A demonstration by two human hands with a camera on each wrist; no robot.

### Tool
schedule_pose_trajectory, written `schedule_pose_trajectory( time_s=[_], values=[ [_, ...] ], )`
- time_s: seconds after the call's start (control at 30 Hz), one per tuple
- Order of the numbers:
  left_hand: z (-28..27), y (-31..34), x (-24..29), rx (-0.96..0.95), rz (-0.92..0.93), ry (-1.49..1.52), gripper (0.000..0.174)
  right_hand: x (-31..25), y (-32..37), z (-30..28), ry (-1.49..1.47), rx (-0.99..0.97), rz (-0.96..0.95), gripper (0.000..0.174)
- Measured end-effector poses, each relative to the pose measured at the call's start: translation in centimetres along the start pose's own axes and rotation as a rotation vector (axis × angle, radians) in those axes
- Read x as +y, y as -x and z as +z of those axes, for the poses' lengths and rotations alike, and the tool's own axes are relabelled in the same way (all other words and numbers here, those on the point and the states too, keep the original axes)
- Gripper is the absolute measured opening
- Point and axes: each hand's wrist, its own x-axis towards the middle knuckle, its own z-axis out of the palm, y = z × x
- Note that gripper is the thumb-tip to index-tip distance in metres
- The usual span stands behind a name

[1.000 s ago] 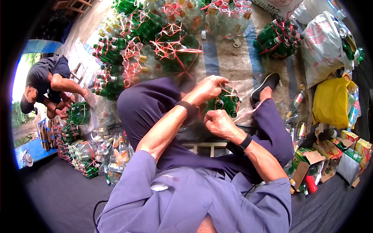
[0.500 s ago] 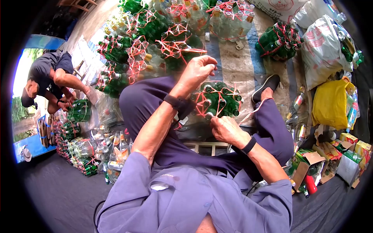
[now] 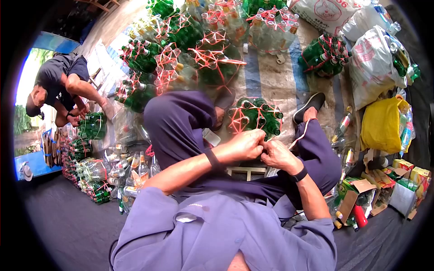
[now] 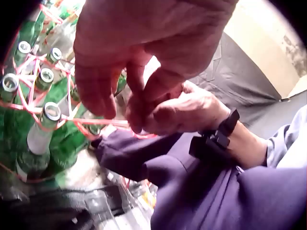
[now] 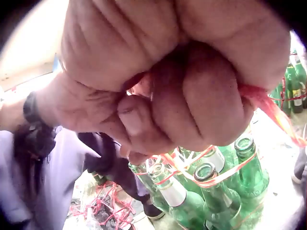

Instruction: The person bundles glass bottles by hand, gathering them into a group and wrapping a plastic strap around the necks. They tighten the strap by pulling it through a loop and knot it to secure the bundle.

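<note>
A bundle of green glass bottles (image 3: 255, 115) laced with red string (image 3: 235, 122) stands on the ground between my legs. My left hand (image 3: 258, 143) and right hand (image 3: 267, 152) meet at the bundle's near edge, fingers curled together. In the left wrist view my left hand (image 4: 125, 103) and right hand (image 4: 158, 115) pinch the red string (image 4: 103, 125) beside the bottle necks (image 4: 45, 76). The right wrist view has my right hand (image 5: 158, 143) fisted round the red string (image 5: 268, 108), pressed against the left hand (image 5: 86, 105), above the green bottles (image 5: 211, 191).
Several tied bottle bundles (image 3: 212, 58) lie on the mat ahead. Another person (image 3: 58, 86) crouches at the left with a bundle. Loose bottles (image 3: 113, 171) pile by my left knee. White sacks (image 3: 375, 58), a yellow bag (image 3: 384, 122) and cartons (image 3: 407, 171) crowd the right.
My left hand, raised over the far side of the bundle half a second ago, has come down to meet the right hand at the near edge. The right hand barely moved.
</note>
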Motion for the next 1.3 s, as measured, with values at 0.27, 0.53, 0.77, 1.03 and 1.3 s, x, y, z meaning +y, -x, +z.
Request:
schedule_pose_trajectory(
  time_s=[0.27,0.53,0.77,1.03,1.3],
  values=[
    [1.6,0.3,0.3,-0.153,-0.026,0.226,0.025,1.6,0.9,-0.1,-0.346,-0.031,0.087,0.024],
    [3.4,1.3,0.9,-0.067,0.147,0.084,0.016,3.3,1.4,-0.2,-0.589,-0.141,0.345,0.013],
    [3.7,1.0,1.1,-0.088,0.171,0.071,0.010,2.2,1.3,-1.3,-0.647,-0.220,0.610,0.017],
    [5.2,1.4,0.9,-0.123,0.207,-0.020,0.009,7.2,-0.2,1.4,-0.232,-0.102,0.254,0.029],
    [6.3,1.4,0.8,-0.187,0.351,-0.122,0.011,8.5,-0.7,3.8,-0.775,-0.056,0.538,0.022]
  ],
)
